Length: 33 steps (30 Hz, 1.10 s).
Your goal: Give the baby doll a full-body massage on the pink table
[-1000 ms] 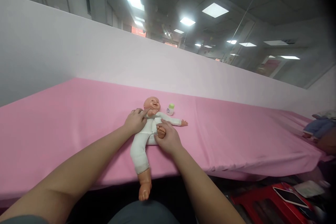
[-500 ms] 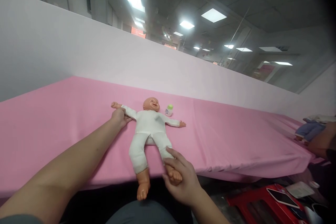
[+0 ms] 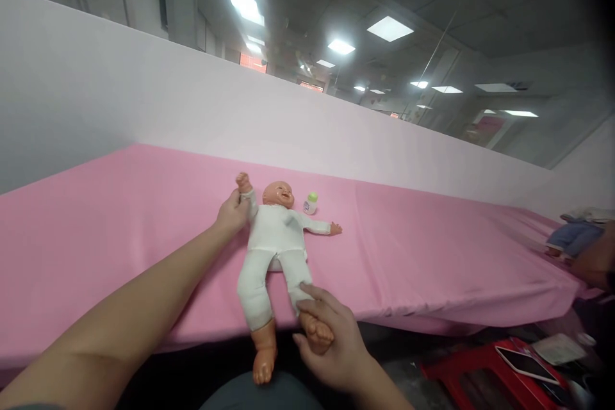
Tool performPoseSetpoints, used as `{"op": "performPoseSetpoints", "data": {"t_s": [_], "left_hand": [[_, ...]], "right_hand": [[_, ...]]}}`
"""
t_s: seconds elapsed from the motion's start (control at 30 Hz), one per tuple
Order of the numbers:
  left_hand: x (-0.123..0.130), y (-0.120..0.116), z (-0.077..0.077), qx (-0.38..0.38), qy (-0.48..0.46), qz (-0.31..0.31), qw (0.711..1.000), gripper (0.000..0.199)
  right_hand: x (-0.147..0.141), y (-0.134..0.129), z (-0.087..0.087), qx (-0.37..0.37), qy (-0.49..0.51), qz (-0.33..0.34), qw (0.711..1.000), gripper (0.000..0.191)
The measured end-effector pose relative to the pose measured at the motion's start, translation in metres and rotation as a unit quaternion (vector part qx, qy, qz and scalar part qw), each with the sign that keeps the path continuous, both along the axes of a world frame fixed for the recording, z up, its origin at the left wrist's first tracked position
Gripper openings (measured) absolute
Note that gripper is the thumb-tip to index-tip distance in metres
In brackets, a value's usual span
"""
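Observation:
A baby doll [image 3: 276, 230] in a white suit lies on its back, its bare feet hanging over the edge of a pink-covered table [image 3: 408, 256]. My left hand [image 3: 234, 211] is closed around the doll's sleeved arm on the left, holding it bent upward with the small fist beside the head. At the near edge, my right hand [image 3: 331, 333] curls around the lower leg on the right, fingers over the trouser and ankle, the foot against my palm. Close to the doll's head stands a small bottle [image 3: 310, 204] with a green cap.
A white partition [image 3: 192, 109] runs behind the table. At lower right is a red stool [image 3: 461, 371] with a phone [image 3: 526, 365] on it. Another person's arm [image 3: 596, 262] and a blue-clothed doll [image 3: 574, 237] show at the far right.
My left hand has moved up and right, raising the doll's arm from stretched outward to bent beside its head. My right hand has shifted slightly down along the leg.

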State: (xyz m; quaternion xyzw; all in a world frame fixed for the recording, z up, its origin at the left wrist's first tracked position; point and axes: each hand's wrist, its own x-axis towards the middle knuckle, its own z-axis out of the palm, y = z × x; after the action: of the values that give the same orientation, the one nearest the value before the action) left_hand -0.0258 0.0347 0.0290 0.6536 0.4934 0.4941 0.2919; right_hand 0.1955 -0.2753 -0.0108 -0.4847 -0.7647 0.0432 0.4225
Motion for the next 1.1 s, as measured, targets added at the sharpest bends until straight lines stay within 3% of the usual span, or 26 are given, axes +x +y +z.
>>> {"op": "performPoseSetpoints", "data": {"t_s": [0.1, 0.2, 0.3, 0.47, 0.57, 0.73, 0.87, 0.93, 1.03, 1.1], "left_hand": [[0.01, -0.017, 0.0, 0.127, 0.242, -0.045, 0.961, 0.05], [0.02, -0.026, -0.003, 0.163, 0.387, -0.047, 0.907, 0.059], [0.023, -0.025, -0.007, 0.167, 0.418, -0.061, 0.891, 0.062], [0.02, -0.02, -0.013, 0.149, 0.389, -0.098, 0.904, 0.063], [0.018, -0.021, -0.012, 0.138, 0.364, -0.104, 0.915, 0.063], [0.013, -0.014, -0.013, 0.108, 0.217, -0.108, 0.964, 0.052], [0.008, 0.007, -0.018, -0.046, 0.021, -0.019, 0.999, 0.041], [0.005, 0.017, -0.019, -0.13, -0.111, 0.02, 0.985, 0.039], [0.001, 0.027, -0.017, -0.232, -0.315, 0.019, 0.92, 0.039], [-0.003, 0.028, -0.014, -0.267, -0.38, 0.01, 0.886, 0.038]], "right_hand": [[0.0, 0.013, 0.02, 0.03, 0.022, -0.009, 0.999, 0.047], [-0.003, 0.037, 0.034, 0.037, 0.029, -0.022, 0.999, 0.044], [-0.007, 0.068, 0.038, 0.032, 0.038, -0.052, 0.997, 0.042], [-0.013, 0.12, 0.028, -0.02, 0.05, -0.078, 0.996, 0.042], [-0.014, 0.136, 0.024, -0.024, 0.056, -0.086, 0.994, 0.038], [-0.01, 0.126, 0.023, -0.009, 0.05, -0.078, 0.996, 0.036], [-0.005, 0.093, 0.023, 0.023, 0.044, -0.074, 0.996, 0.039], [-0.003, 0.071, 0.024, 0.027, 0.034, -0.066, 0.997, 0.04], [-0.002, 0.039, 0.021, 0.011, 0.018, -0.054, 0.998, 0.041], [-0.003, 0.022, 0.015, -0.004, 0.012, -0.047, 0.999, 0.042]]}}
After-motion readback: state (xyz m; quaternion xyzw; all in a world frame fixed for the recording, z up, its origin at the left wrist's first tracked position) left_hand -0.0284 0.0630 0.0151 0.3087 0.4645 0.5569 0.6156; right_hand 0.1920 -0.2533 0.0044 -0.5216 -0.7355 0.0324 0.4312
